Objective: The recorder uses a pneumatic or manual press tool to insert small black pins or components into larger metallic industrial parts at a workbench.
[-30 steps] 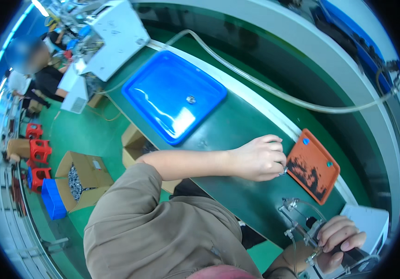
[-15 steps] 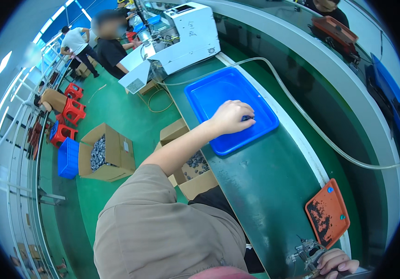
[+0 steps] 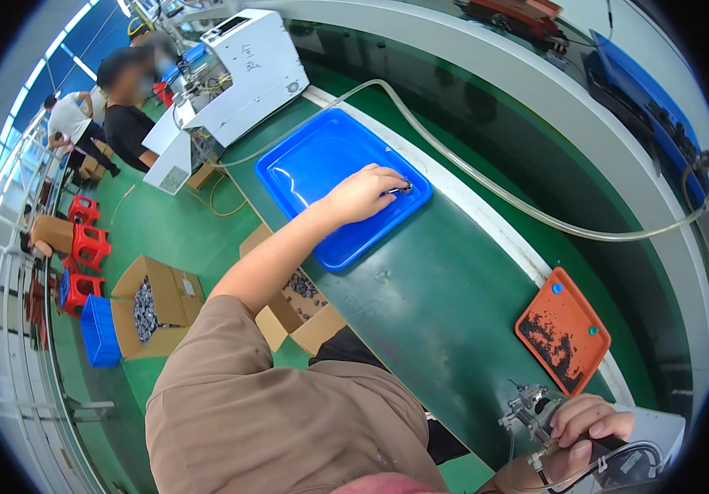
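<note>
My left hand (image 3: 368,194) reaches over the right part of a shallow blue tray (image 3: 305,160), fingers curled and closed. Small dark, shiny parts (image 3: 405,188) show at its fingertips; their exact kind is too small to make out. At the lower right, my right hand (image 3: 592,421) is closed beside a small metal fixture (image 3: 529,409) with fittings and thin tubes. The fingers curl inward there, and what they hold, if anything, is hidden. Just beyond that hand lies an orange tray (image 3: 592,346) with many tiny black pieces and two coloured knobs.
A green worktop (image 3: 404,305) runs beneath both trays. A clear hose (image 3: 494,188) curves along its far side. At the upper left stands a white machine (image 3: 260,74) near a person in black (image 3: 126,128). Cardboard boxes (image 3: 175,284) of small parts and red stools (image 3: 89,245) stand on the floor.
My view has swung right, so the blue tray sits further left in the picture. More of the metal fixture and right hand shows. My left hand stays over the tray, dark parts now visible at its fingertips.
</note>
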A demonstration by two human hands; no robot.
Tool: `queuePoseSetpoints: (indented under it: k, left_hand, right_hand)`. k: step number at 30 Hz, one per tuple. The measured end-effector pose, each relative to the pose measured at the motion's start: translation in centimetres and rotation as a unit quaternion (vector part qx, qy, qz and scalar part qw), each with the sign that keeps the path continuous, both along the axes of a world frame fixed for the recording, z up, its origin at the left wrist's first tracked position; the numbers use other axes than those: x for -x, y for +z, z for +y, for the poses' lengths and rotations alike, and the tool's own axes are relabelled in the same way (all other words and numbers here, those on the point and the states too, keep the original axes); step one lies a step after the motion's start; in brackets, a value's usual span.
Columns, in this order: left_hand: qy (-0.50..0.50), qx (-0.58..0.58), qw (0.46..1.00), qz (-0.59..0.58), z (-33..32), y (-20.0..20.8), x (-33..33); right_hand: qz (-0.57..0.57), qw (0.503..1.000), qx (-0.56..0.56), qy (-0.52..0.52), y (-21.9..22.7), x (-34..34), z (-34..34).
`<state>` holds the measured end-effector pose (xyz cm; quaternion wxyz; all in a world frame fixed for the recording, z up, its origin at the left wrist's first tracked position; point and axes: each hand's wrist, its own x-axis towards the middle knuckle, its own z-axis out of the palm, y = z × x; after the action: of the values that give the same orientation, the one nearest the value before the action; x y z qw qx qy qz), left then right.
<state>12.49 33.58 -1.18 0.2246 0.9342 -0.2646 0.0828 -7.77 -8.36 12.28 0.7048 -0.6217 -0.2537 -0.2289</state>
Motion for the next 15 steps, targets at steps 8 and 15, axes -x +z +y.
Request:
queuePoseSetpoints:
  k: [8,15]
  left_hand:
    - [-0.001,0.019,1.000,0.019,-0.6,0.9,-1.1]
    - [0.028,0.027,0.999,-0.014,-1.7,1.3,-3.8]
  right_hand:
    - [0.013,1.000,0.017,0.013,0.6,-0.6,0.1]
    - [0.009,0.999,0.027,0.021,0.8,-0.7,-0.3]
